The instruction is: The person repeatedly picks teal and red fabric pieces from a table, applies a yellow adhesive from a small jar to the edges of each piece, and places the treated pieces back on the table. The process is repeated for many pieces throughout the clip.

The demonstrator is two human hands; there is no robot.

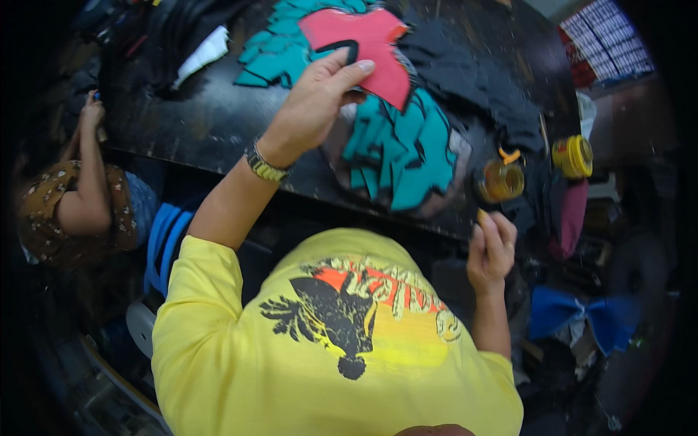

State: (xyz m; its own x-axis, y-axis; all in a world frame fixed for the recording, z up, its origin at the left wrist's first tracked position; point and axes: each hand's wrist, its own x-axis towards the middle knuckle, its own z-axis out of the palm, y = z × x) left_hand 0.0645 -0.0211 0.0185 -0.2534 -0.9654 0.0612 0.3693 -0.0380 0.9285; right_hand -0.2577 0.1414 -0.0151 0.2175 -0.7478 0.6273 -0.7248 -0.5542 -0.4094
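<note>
My left hand (320,98) pinches a red cut-out piece (374,54) with dark edges, thumb on top, and holds it over the table. Below it, a heap of teal cut-out pieces (407,160) with black edges lies on a rounded pad near the table's front edge. Behind the red piece spreads another pile of teal pieces (273,54). My right hand (493,251) is closed at the right, past the table's front edge. A small yellowish tip shows at its fingertips; what it belongs to is hidden. Close to that hand stands a jar of amber liquid (503,182).
A yellow tub (573,156) stands beyond the jar. Dark cloth-like pieces (472,80) cover the dark table's (182,127) right side; a white scrap (203,54) lies at the far left. Another person (80,196) sits at the left. Blue material (582,312) lies at the lower right.
</note>
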